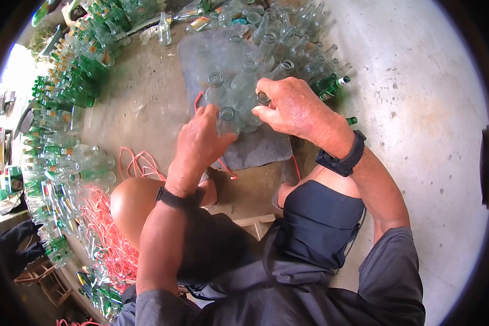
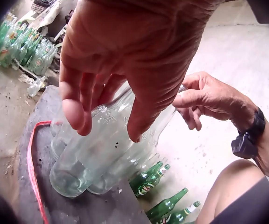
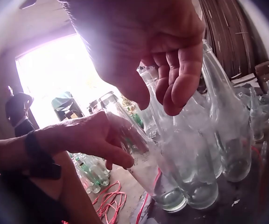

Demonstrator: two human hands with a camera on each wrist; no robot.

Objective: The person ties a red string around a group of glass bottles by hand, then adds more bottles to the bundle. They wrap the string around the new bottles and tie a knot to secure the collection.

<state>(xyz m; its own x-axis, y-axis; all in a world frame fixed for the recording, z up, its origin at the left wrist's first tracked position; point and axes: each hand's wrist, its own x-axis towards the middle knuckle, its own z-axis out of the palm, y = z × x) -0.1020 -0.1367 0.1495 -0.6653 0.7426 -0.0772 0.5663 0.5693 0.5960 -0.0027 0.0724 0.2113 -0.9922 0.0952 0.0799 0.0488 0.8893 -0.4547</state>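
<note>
Spreading widest is the concrete floor (image 1: pixel 418 108), with a dark slab (image 1: pixel 261 146) laid on it just beyond the seated person's knees. Rows of green bottles (image 1: pixel 65 87) line the left side, well apart from the work. On the slab a cluster of clear bottles (image 1: pixel 266 54) stands mouth-up and packed close, probably so that they brace one another.

Both forearms reach forward over the knees, wrists bent downward. The left hand (image 1: pixel 204 136) has its fingers curled round the upper body of the near clear bottle (image 1: pixel 227 117), which is tilted a little off upright; a grip that high likely helps steer its base. The right hand (image 1: pixel 290 106) pinches the mouth of a second clear bottle (image 1: pixel 263 98) between thumb and fingertips, just beside the first. A red cord (image 1: pixel 138 163) trails on the floor to the left.
</note>
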